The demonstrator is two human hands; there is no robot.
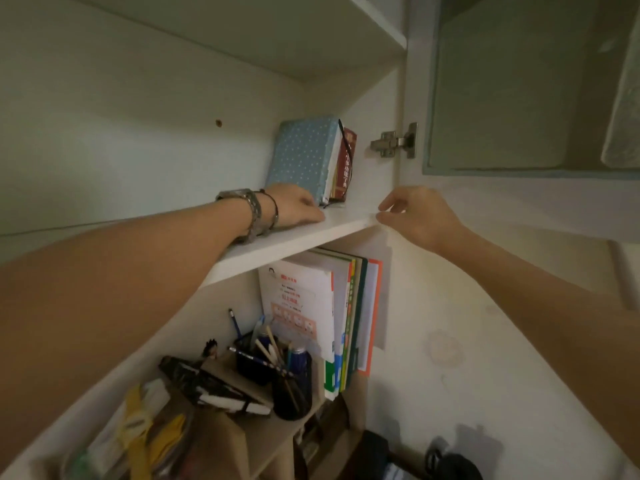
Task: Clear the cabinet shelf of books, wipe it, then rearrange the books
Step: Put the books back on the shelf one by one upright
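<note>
A light blue dotted book [304, 155] stands at the right end of the white cabinet shelf [287, 242], with a dark red book [344, 164] behind it against the cabinet side. My left hand [298, 207], with a watch and bracelet on the wrist, rests on the shelf board, fingers touching the foot of the blue book. My right hand [414, 213] is at the shelf's right front corner, thumb and fingers loosely curled at the edge, holding nothing that I can see. The rest of this shelf to the left is bare.
The cabinet door [519, 84] stands open at the right on a metal hinge [394, 144]. Under the shelf stand several upright books and folders [332, 317], pen holders [273, 368] and cluttered small items on a lower unit. Another shelf [311, 36] is above.
</note>
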